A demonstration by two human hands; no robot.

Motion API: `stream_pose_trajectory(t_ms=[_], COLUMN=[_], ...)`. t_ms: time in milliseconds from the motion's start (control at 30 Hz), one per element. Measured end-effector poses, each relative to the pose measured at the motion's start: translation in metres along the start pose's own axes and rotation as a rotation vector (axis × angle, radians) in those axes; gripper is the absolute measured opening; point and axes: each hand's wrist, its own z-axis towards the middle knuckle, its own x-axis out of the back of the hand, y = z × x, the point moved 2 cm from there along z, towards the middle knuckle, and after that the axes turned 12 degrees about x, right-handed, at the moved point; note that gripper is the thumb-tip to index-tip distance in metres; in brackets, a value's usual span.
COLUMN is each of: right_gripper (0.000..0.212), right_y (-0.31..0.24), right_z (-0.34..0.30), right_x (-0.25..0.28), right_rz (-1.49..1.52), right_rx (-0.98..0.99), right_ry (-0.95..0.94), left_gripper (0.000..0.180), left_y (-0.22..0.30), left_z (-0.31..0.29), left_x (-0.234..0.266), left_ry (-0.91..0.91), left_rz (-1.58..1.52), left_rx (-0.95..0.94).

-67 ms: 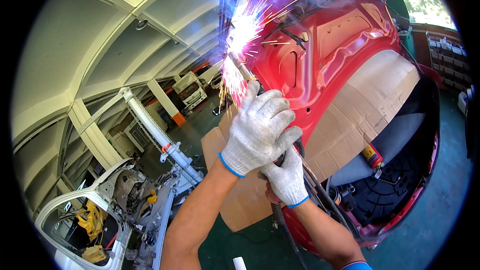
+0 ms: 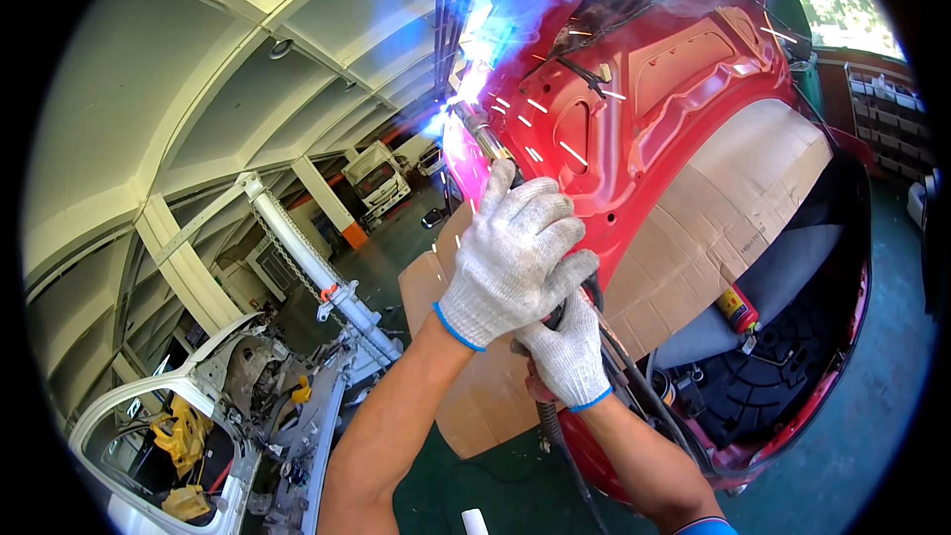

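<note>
A welding torch [image 2: 482,132] points up and left, its nozzle tip at a bright blue-white glow on the left edge of a raised red car lid [image 2: 644,109]. My left hand [image 2: 520,256], in a white knit glove with a blue cuff, is closed around the torch's front part. Lower down, my right hand [image 2: 572,352], gloved alike, grips the torch's handle, which the gloves mostly hide. A dark cable [image 2: 567,456] hangs below my right hand. Blue smoke and a few sparks drift over the lid; glare hides the exact spot at the tip.
Brown cardboard [image 2: 708,228] covers the car opening beside my hands. A red and yellow can [image 2: 737,308] lies in the open trunk [image 2: 783,367]. At left stand a stripped white car body [image 2: 188,386] and a pulling post [image 2: 307,258] with a chain. A white truck [image 2: 376,178] stands behind.
The wide, bright spray of sparks has shrunk to scattered streaks, and the glow has turned bluer. Both hands and the torch hold the same place.
</note>
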Motion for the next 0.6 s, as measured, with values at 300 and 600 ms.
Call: stream_pose_trajectory(t_ms=[300,600], right_gripper=[0.052,0.054], right_y=[-0.005,-0.027], right_z=[-0.035,-0.107], right_x=[0.028,0.048], right_rz=[-0.151,-0.255], right_rx=[0.159,-0.165], right_ry=[0.068,0.010], left_gripper=[0.031,0.043], left_y=[0.043,0.152], left_z=[-0.037,-0.138], left_x=[0.034,0.123], left_ry=[-0.026,-0.036], left_rz=[-0.164,-1.518], left_rx=[0.040,0.448])
